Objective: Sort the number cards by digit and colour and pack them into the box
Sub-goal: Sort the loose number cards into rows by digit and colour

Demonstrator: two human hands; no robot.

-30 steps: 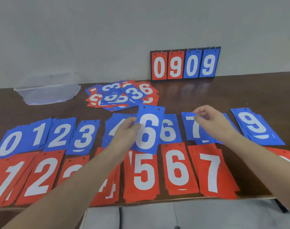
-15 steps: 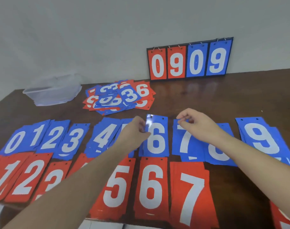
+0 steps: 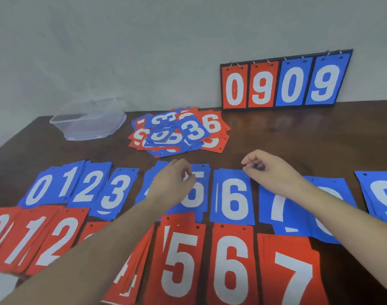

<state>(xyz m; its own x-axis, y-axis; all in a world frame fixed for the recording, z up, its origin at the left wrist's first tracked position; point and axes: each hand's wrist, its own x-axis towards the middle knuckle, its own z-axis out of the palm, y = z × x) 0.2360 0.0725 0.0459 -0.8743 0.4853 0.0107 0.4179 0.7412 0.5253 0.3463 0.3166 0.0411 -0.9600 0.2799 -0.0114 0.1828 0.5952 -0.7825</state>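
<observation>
Now mid-sort: blue 6 (image 3: 232, 198) laid beside blue 5 (image 3: 196, 190), digits kept in order. Left hand (image 3: 174, 183) loosely curled, empty; right hand (image 3: 269, 170) likewise, contents untellable.

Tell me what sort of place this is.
Probably a plain indoor room with a work table, not a sports hall: a dark wooden table stands against a bare grey wall, with a flip scoreboard leaning on it and a clear plastic box.

2 hands (image 3: 172, 183), 1 box (image 3: 89, 119), 1 scoreboard (image 3: 285, 80).
</observation>
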